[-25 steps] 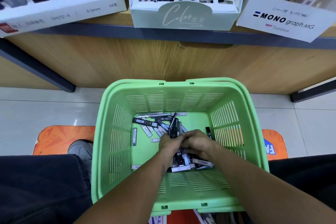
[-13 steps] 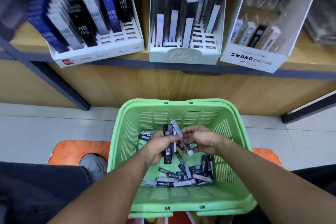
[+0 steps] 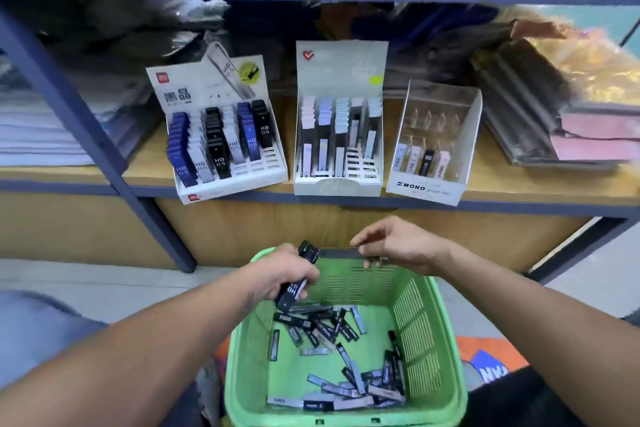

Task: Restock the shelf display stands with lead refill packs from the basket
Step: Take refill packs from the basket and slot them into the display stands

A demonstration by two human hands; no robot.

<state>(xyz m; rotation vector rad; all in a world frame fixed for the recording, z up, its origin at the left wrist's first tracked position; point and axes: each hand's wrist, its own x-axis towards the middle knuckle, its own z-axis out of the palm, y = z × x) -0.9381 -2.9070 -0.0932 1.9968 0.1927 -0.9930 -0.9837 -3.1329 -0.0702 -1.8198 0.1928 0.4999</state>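
Observation:
A green plastic basket [image 3: 426, 340] sits on the floor below the shelf, with several lead refill packs [image 3: 332, 326] loose on its bottom. My left hand [image 3: 280, 274] grips a bunch of black HB 0.5 packs [image 3: 298, 282] above the basket's far left corner. My right hand [image 3: 398, 246] pinches one slim grey pack [image 3: 341, 253] by its end, held level over the basket's far rim. On the shelf stand three display stands: a white one with blue, black and grey packs [image 3: 221, 139], a pale one with pastel packs [image 3: 337, 142], and a clear MONO stand [image 3: 429, 156].
A dark blue shelf upright [image 3: 86, 128] slants down left of the stands. Stacked paper [image 3: 41, 135] lies on the left shelf, folders and pink sheets [image 3: 568, 128] at the right. An orange mat [image 3: 491, 354] lies under the basket. My knees flank the basket.
My view has tilted up from the basket to the shelf. Both hands have lifted out of the basket, the left with black packs and the right with a grey pack drawn apart from them.

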